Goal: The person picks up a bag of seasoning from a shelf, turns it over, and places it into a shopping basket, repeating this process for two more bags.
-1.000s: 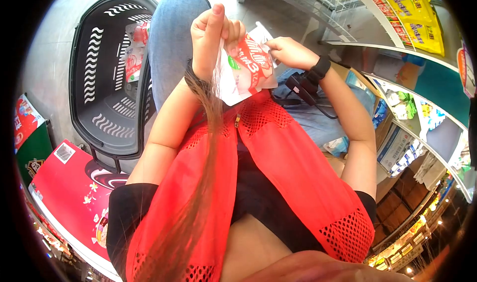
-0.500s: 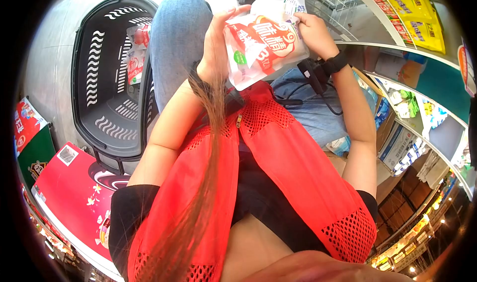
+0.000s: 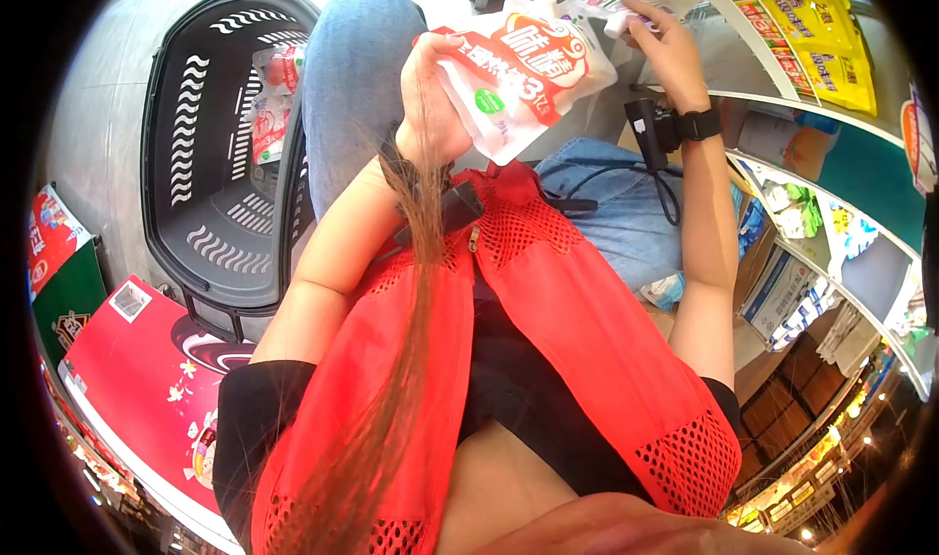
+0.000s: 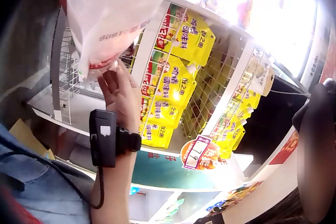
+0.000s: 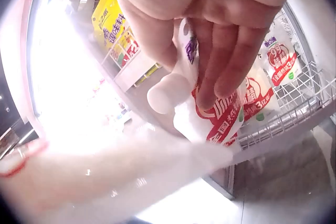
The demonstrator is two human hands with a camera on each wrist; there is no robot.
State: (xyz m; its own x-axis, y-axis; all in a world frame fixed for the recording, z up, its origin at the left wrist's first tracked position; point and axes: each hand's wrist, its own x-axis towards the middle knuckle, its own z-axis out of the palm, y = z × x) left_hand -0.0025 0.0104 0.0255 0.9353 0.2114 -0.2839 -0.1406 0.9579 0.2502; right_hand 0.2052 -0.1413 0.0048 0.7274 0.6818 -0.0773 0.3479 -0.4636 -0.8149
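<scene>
My left hand (image 3: pixel 432 107) grips a white and red pouch (image 3: pixel 528 76) by its left edge, thumb on the printed front. The pouch is tilted, its white spout at the top. Up and to the right, my right hand (image 3: pixel 673 54) pinches a second pouch (image 3: pixel 597 2) near its top, partly behind the first. From the right wrist, my right hand (image 5: pixel 210 29) has thumb and fingers around the pouch top beside a white cap (image 5: pixel 169 92). In the left wrist view the first pouch (image 4: pixel 113 11) hides part of my right hand (image 4: pixel 123 90).
A dark basket (image 3: pixel 168 125) with pouches (image 3: pixel 269 130) inside stands at left, beside a bent knee (image 3: pixel 357 76). Yellow packets (image 3: pixel 831 71) hang on the shelf at upper right. A wire rack (image 5: pixel 283 121) holds similar pouches (image 5: pixel 282 61). A red box (image 3: pixel 147 359) lies at lower left.
The first pouch has risen in my left hand, its front now in fuller view. My right hand has moved up and right, carrying the second pouch away from it.
</scene>
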